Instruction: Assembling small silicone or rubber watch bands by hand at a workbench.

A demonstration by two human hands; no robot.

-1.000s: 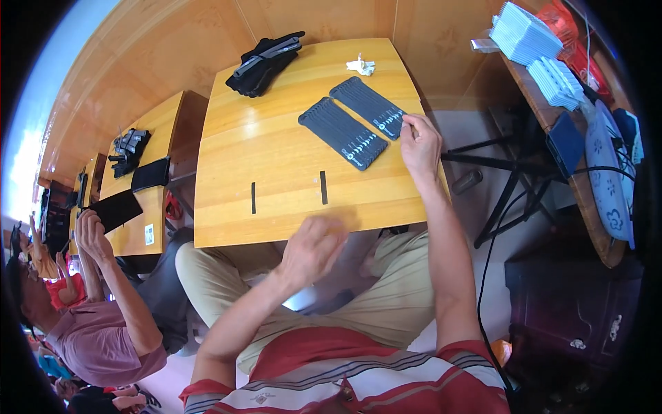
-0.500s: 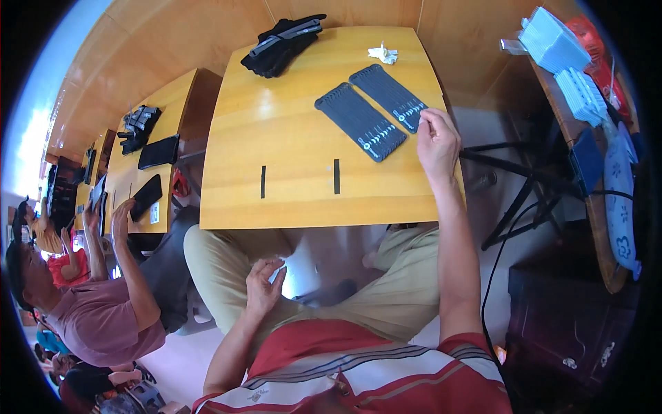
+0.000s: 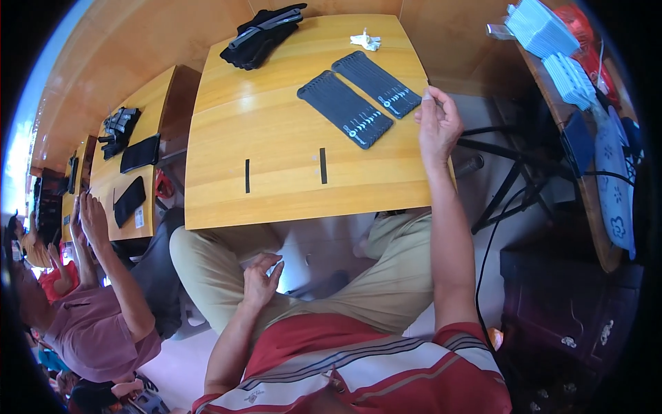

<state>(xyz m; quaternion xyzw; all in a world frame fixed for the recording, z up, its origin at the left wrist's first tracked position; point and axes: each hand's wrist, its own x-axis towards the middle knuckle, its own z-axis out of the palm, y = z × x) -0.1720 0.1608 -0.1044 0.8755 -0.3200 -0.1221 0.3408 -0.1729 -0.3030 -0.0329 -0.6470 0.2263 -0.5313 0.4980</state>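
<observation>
Two dark grey, flat, ribbed rectangular pieces with rows of white marks lie side by side at a slant on the yellow wooden table: the left piece and the right piece. At the table's right edge, just beyond the right piece's near corner, is my right hand. Its thumb and forefinger are pinched together; whether anything is between them I cannot make out. My left hand hovers over my lap, empty, thumb and fingers apart.
Black gloves with grey trim and a crumpled white scrap lie at the table's far side. Two black strips mark its near part. Another person sits left. A side table with light-blue stacks stands right.
My right hand has come off the right piece's near corner and shifted slightly up to the table edge. The view has shifted a little. My left hand stays over my lap.
</observation>
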